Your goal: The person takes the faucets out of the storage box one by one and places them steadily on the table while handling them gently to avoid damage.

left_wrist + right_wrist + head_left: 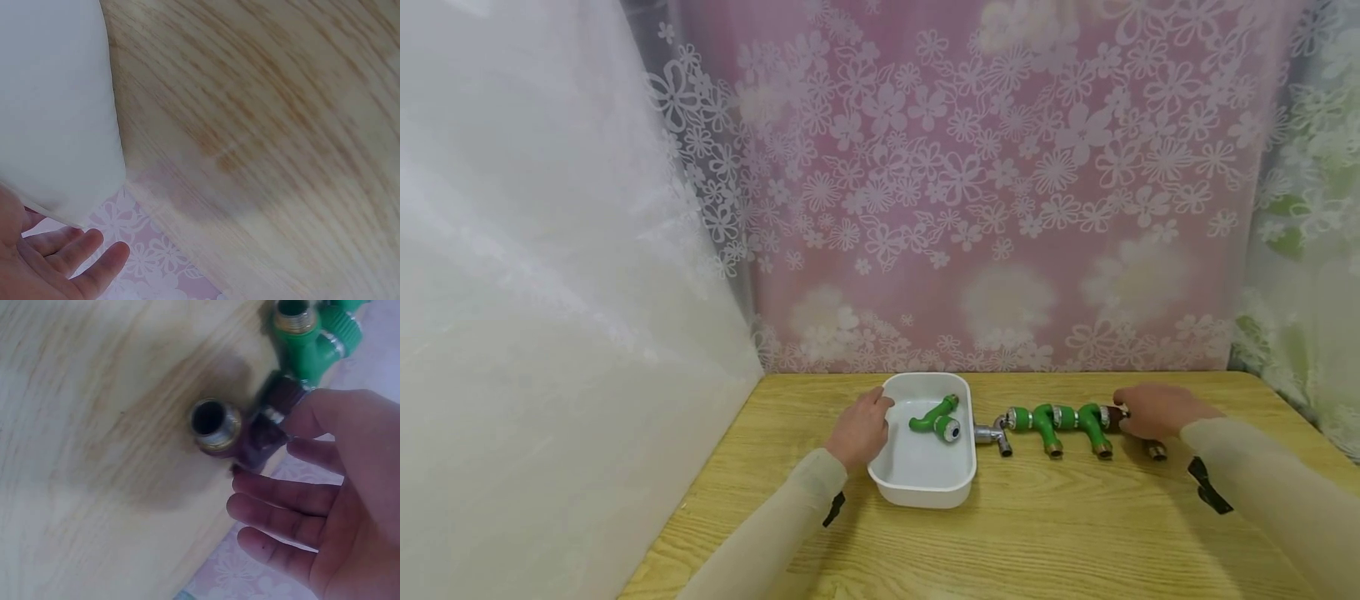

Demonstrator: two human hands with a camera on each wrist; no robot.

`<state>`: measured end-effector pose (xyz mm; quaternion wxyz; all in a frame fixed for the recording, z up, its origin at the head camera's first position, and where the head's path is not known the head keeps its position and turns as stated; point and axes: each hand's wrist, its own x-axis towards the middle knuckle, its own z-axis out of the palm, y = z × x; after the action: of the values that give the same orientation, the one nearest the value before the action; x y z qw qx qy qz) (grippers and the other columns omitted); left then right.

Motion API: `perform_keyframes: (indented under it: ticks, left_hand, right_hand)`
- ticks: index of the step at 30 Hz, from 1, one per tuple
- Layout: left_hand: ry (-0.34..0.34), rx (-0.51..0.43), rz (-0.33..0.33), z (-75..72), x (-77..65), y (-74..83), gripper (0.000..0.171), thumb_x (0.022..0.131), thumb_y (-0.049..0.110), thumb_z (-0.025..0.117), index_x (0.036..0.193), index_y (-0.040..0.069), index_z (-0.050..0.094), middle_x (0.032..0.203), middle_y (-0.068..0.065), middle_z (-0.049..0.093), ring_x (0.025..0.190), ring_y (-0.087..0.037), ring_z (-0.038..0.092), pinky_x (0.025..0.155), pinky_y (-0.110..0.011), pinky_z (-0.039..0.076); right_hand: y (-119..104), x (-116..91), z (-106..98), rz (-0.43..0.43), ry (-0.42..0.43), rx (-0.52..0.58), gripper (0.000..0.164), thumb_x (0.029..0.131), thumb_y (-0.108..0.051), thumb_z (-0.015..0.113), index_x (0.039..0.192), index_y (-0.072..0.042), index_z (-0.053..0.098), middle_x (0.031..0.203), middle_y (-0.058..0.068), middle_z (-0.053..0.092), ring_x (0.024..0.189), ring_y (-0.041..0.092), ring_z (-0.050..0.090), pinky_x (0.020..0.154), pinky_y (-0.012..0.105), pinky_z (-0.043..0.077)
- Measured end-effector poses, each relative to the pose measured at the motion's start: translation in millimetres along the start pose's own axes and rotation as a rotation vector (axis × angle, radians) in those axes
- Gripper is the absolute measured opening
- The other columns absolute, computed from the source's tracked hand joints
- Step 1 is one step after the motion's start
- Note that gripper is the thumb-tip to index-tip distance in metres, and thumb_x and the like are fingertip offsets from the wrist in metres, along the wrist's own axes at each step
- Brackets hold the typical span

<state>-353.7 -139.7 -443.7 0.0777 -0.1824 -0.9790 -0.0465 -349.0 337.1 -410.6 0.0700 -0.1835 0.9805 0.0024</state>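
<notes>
My left hand [859, 429] rests at the left rim of a white plastic basin [925, 497]. In the left wrist view its fingers [103, 265] are loosely extended beside the basin's edge, with the thumb hidden. Inside the basin lies a green tap-like fitting [936, 417]. My right hand [1153, 411] pinches a dark brown tap-like fitting [256, 440] between thumb and index finger, the other fingers held loosely out. That brown piece is at the right end of a row, beside two green tap-like fittings [1093, 429] with threaded brass ends.
A silver tap [996, 435] lies between the basin's right side and the row of green fittings. Everything stands on a wood-grain table [1045, 533]. Behind it hangs a pink flowered curtain [1000, 208], and white sheeting [565, 292] covers the left side.
</notes>
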Motion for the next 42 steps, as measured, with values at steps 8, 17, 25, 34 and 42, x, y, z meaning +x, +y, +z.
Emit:
perform_keyframes:
  ticks: [8, 17, 25, 34, 42]
  left_hand:
    - [0.017, 0.0, 0.009, -1.9, -2.2, 0.8, 0.035, 0.103, 0.015, 0.053, 0.136, 0.008, 0.058, 0.154, -0.016, 0.045, 0.137, -0.032, 0.05, 0.107, -0.045, 0.051]
    - [0.001, -0.004, -0.01, -2.4, -3.5, 2.3, 0.035, 0.103, 0.016, 0.052, 0.137, 0.009, 0.058, 0.155, -0.016, 0.044, 0.139, -0.031, 0.049, 0.109, -0.045, 0.048]
    - [-0.004, 0.001, -0.016, -1.9, -2.3, 2.1, 0.036, 0.103, 0.016, 0.052, 0.138, 0.01, 0.058, 0.155, -0.016, 0.044, 0.14, -0.031, 0.047, 0.111, -0.045, 0.047]
    - [0.008, -0.004, -0.009, -1.8, -2.3, 1.6, 0.036, 0.104, 0.017, 0.052, 0.139, 0.01, 0.058, 0.155, -0.016, 0.044, 0.14, -0.03, 0.047, 0.111, -0.045, 0.047]
    - [0.002, -0.009, -0.009, -3.6, -2.0, 1.1, 0.036, 0.103, 0.017, 0.053, 0.139, 0.01, 0.058, 0.155, -0.015, 0.044, 0.14, -0.03, 0.048, 0.11, -0.045, 0.048]
  right_hand:
    - [-26.2, 2.2, -16.0, -0.049, 0.044, -0.029, 0.038, 0.095, -0.021, 0.066, 0.126, 0.002, 0.062, 0.112, 0.02, 0.069, 0.081, 0.023, 0.068, 0.065, 0.044, 0.056]
    - [-66.2, 19.7, -31.6, -0.11, 0.09, -0.054, 0.037, 0.095, -0.023, 0.068, 0.126, -0.004, 0.064, 0.109, 0.014, 0.071, 0.081, 0.024, 0.068, 0.06, 0.041, 0.055]
    - [-101.9, 38.9, -41.4, -0.183, 0.091, -0.08, 0.035, 0.095, -0.021, 0.068, 0.128, -0.01, 0.064, 0.118, 0.013, 0.068, 0.084, 0.022, 0.067, 0.06, 0.038, 0.054]
    - [-139.1, 60.5, -49.9, -0.275, 0.118, -0.064, 0.038, 0.092, -0.009, 0.066, 0.129, -0.015, 0.065, 0.124, 0.013, 0.067, 0.089, 0.023, 0.068, 0.053, 0.029, 0.048]
    - [-174.4, 80.1, -53.6, -0.313, 0.08, -0.014, 0.042, 0.093, -0.001, 0.064, 0.132, -0.016, 0.064, 0.131, 0.012, 0.065, 0.1, 0.026, 0.068, 0.06, 0.032, 0.054]
